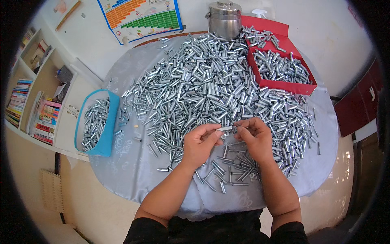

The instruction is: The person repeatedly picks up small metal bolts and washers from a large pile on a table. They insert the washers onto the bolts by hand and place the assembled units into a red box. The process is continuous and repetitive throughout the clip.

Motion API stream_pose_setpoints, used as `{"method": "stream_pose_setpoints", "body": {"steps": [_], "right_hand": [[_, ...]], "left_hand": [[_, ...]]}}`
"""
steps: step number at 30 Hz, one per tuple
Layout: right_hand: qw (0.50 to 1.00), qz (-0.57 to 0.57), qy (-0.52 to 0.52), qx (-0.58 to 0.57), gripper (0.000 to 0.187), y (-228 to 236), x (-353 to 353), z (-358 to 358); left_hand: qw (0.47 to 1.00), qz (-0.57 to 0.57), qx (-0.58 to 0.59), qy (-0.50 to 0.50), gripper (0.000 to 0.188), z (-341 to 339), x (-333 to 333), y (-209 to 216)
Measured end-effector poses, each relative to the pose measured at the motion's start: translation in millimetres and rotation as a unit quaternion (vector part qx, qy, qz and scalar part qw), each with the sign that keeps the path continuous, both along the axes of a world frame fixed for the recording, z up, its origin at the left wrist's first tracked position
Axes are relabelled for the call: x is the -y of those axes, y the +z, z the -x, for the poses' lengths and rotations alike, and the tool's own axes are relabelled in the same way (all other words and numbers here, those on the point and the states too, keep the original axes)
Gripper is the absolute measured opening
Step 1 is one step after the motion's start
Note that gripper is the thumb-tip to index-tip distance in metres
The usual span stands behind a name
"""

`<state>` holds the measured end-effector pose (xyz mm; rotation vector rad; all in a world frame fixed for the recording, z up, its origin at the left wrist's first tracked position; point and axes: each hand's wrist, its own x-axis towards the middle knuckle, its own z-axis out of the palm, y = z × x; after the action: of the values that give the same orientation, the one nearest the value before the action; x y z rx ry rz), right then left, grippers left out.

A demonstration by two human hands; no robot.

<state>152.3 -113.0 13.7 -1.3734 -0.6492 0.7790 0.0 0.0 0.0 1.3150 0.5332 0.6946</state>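
Note:
My left hand (199, 145) pinches a shiny metal sleeve (225, 128) between thumb and fingers, its free end pointing right. Close beside it, the fingers of my right hand (257, 141) are pinched together; a small thin piece seems to be at their tips, too small to name. Both hands hover over the near side of a wide heap of silvery metal sleeves (191, 77). Under and between my forearms lies a looser group of thin bolts (243, 166) and some sleeves on the grey tablecloth (130, 173).
A blue fabric bin (106, 136) with metal pieces stands at the table's left edge. At the back right, a red box (289, 84) holds more pieces, its lid (280, 28) behind it. A steel pot (224, 22) stands at the back. A bookshelf (42, 85) is at left.

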Motion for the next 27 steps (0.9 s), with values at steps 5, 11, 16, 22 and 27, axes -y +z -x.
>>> {"method": "stream_pose_setpoints", "body": {"steps": [5,11,16,22,27], "right_hand": [[0.998,-0.045,0.036,-0.022,0.006,-5,0,-7],[0.999,-0.032,0.038,0.020,0.012,-10,0,-4],[0.999,-0.021,0.033,0.012,0.020,-1,2,-4],[0.995,0.006,0.094,0.038,0.018,0,7,-13],[0.996,0.010,0.092,0.007,0.018,5,9,-14]], "left_hand": [[1.000,0.007,0.004,-0.007,0.021,-5,1,-1],[1.000,0.015,0.015,-0.018,0.021,-2,-2,-2],[0.999,0.026,0.009,-0.028,0.021,-2,-3,2],[0.997,0.041,-0.005,-0.063,0.022,0,-2,9],[0.994,0.036,-0.022,-0.097,0.024,1,-3,9]]}}
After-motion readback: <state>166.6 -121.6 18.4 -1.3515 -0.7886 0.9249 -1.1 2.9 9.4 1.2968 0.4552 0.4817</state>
